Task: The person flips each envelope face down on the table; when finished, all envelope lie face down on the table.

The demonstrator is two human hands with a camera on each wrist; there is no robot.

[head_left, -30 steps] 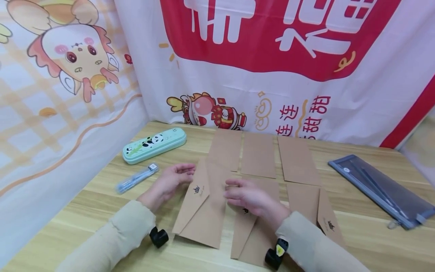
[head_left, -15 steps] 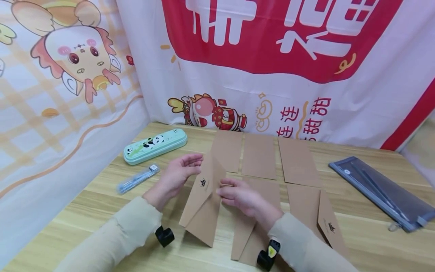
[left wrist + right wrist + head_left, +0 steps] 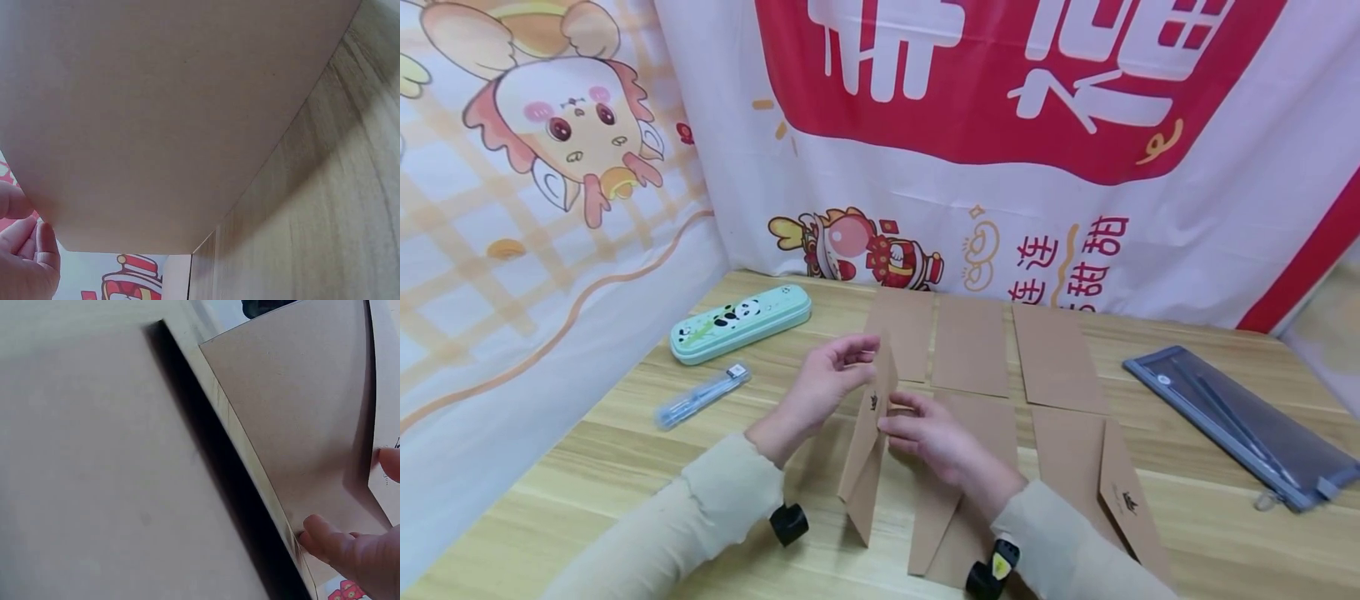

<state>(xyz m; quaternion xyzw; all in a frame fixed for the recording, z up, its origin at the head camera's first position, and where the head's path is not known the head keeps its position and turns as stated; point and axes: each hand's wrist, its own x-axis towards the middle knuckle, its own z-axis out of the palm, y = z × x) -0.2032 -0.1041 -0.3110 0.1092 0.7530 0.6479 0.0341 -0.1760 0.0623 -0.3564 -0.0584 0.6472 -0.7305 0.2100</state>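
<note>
In the head view a brown kraft envelope [image 3: 865, 467] with a crown printed on its flap stands on its long edge, nearly edge-on to me. My left hand [image 3: 827, 375] pinches its upper edge near the far end. That pinch also shows at the lower left of the left wrist view, beside the envelope's plain face [image 3: 162, 125]. On the flap side is my right hand [image 3: 936, 437]. Its thumb and fingers are spread apart; the right wrist view has the thumb [image 3: 390, 464] at the flap and a fingertip [image 3: 315, 528] near the lower edge.
Several other kraft envelopes [image 3: 1056, 358] lie flat in two rows on the wooden table [image 3: 1232, 533]. At left are a mint pencil case [image 3: 741, 323] and a clear pack of pens [image 3: 703, 396]. A grey zip pouch [image 3: 1240, 425] lies right. Printed cloth [image 3: 865, 192] hangs behind.
My left hand has lifted the envelope's left side and swung it up and rightward, from nearly flat to upright. My right hand stays beside its other edge.
</note>
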